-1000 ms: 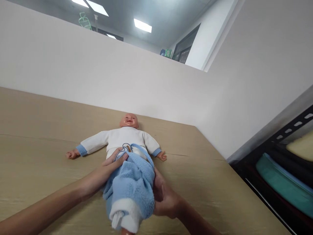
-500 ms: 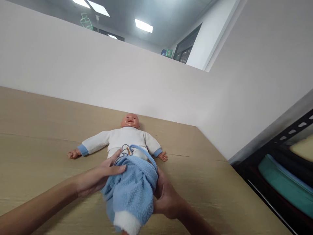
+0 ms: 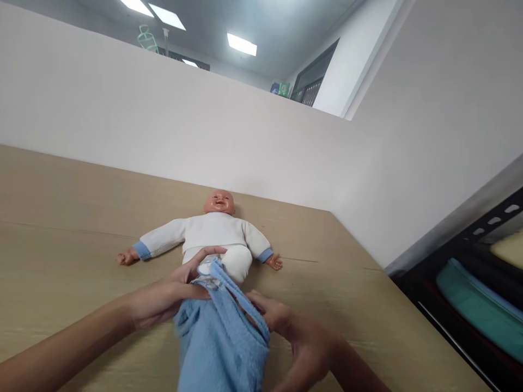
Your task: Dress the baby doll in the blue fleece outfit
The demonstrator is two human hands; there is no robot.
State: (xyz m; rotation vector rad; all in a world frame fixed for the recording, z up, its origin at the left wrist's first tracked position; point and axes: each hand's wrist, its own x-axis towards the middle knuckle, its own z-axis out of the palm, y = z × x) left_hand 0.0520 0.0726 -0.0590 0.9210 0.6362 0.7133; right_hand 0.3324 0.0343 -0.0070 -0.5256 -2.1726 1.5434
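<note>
A baby doll (image 3: 212, 231) in a white top with blue cuffs lies on its back on the wooden table (image 3: 61, 218), arms spread. Fluffy light-blue trousers (image 3: 220, 337) cover its legs and reach the bottom edge of the view. My left hand (image 3: 171, 294) grips the trousers' waistband on the left, thumb up against the doll's belly. My right hand (image 3: 286, 326) pinches the waistband's right side, fingers curled into the fabric. The doll's white hip (image 3: 237, 261) shows bare above the waistband. The legs and feet are hidden.
A white partition wall (image 3: 163, 125) runs along the table's far edge and meets a second wall at the right corner. A dark shelf (image 3: 469, 283) at the right holds a teal item (image 3: 478, 307) and a yellowish one.
The blue trousers have slid down toward me, baring the doll's white hip. My right hand came from under the trousers onto the waistband's right side. The white cuff has left the view.
</note>
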